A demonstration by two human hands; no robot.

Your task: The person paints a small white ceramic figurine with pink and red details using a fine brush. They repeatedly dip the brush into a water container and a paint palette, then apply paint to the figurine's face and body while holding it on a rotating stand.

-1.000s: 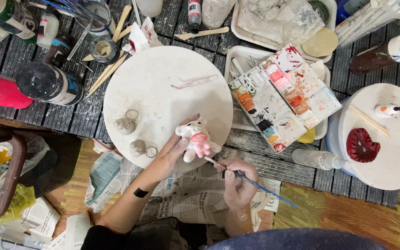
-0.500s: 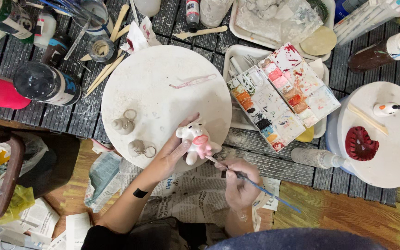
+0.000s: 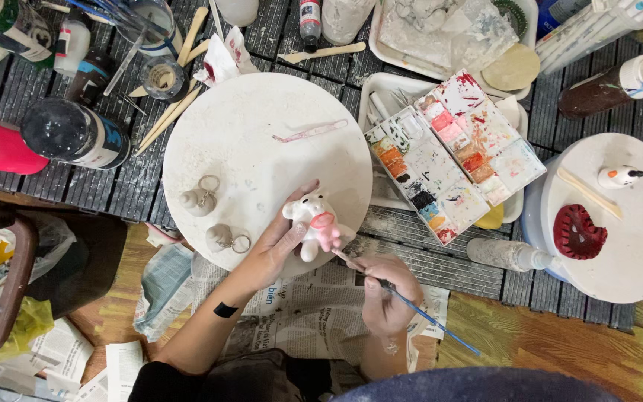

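Note:
My left hand (image 3: 278,246) grips a small white clay figurine (image 3: 312,221) with pink painted parts, held over the near edge of a round white board (image 3: 262,149). In my right hand (image 3: 387,294) is a thin paintbrush (image 3: 411,305) with a blue handle; its tip touches the figurine's pink lower side. Two small grey clay pieces with metal key rings, one (image 3: 199,199) above the other (image 3: 223,238), sit on the board left of my left hand.
An open watercolour palette (image 3: 452,152) lies right of the board. Another round board (image 3: 626,223) at the right carries a red heart-shaped piece (image 3: 579,232) and a small white figure (image 3: 619,176). Paint bottles, jars and wooden sticks crowd the upper left. Newspaper (image 3: 299,313) lies under my arms.
The figurine has turned slightly in my left hand and the brush tip has shifted along its pink part. Both hands stay in about the same place.

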